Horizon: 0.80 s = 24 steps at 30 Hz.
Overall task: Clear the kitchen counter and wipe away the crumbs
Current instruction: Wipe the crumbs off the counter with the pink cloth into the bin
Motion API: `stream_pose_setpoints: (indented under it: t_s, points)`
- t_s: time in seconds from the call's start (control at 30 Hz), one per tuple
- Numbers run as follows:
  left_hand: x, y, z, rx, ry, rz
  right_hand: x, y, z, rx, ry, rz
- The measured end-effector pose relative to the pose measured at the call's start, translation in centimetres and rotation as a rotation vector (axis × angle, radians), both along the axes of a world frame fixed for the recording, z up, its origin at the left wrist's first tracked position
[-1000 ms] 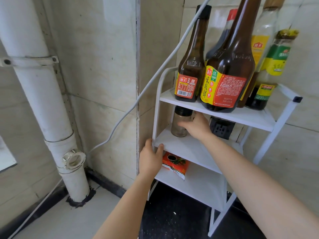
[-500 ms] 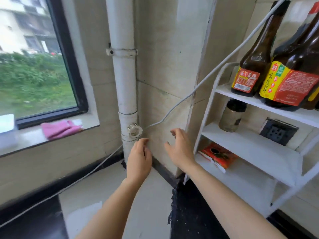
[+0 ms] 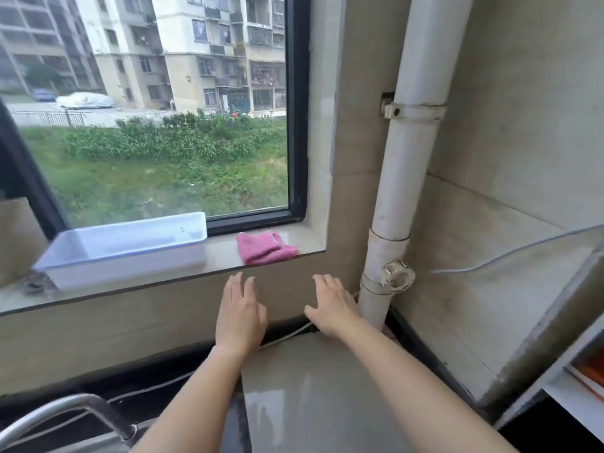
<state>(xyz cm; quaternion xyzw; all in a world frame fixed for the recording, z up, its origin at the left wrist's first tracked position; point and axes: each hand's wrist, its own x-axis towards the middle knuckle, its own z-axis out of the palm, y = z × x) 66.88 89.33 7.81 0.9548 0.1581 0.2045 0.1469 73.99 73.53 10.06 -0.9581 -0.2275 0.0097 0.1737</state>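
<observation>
A folded pink cloth [image 3: 264, 247] lies on the stone window sill [image 3: 163, 282], right of a white plastic tray [image 3: 124, 248]. My left hand [image 3: 241, 313] is raised just below the sill edge, fingers apart and empty, a short way under the cloth. My right hand [image 3: 330, 305] hovers beside it to the right, fingers spread, holding nothing, close to the base of the white drain pipe [image 3: 408, 178]. Below both forearms lies the grey counter top [image 3: 313, 403].
A metal tap [image 3: 65, 410] curves in at the bottom left. A white cable [image 3: 510, 253] runs along the right wall and behind the pipe. The white shelf rack's corner [image 3: 575, 380] shows at the right edge. A black-framed window fills the upper left.
Both hands have left the shelf rack and swung left past the pipe toward the window sill. The view turned left, so the bottles are out of sight and the tray and cloth show.
</observation>
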Motion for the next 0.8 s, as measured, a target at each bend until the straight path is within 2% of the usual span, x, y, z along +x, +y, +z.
stream_pose_setpoints:
  t_s: [0.13,0.23,0.3,0.43,0.53,0.6,0.7,0.8]
  points:
    - [2.3,4.2,1.1,0.179,0.054,0.014,2.5,4.9,1.6,-0.033,-0.139,0.118]
    - [3.6,5.7,0.6,0.179,0.078,0.045,4.4,7.6,2.2,-0.056,-0.262,0.162]
    - [3.9,5.8,-0.2,0.142,0.015,0.046,5.5,8.9,2.3,-0.09,-0.331,0.164]
    - [4.2,6.2,-1.6,0.202,-0.068,0.019,7.0,10.9,1.6,-0.169,-0.199,0.228]
    - [4.9,6.8,-2.2,0.203,-0.067,0.036,7.5,11.2,0.9,-0.061,-0.095,0.217]
    - [5.0,6.6,-2.1,0.152,0.027,0.055,7.5,10.9,1.1,-0.053,-0.08,0.209]
    - [5.3,6.5,-1.1,0.159,0.18,0.092,6.9,10.0,2.2,-0.159,-0.088,0.217]
    - [4.8,5.7,1.1,0.161,0.306,0.125,5.1,7.3,3.1,0.006,-0.037,0.141]
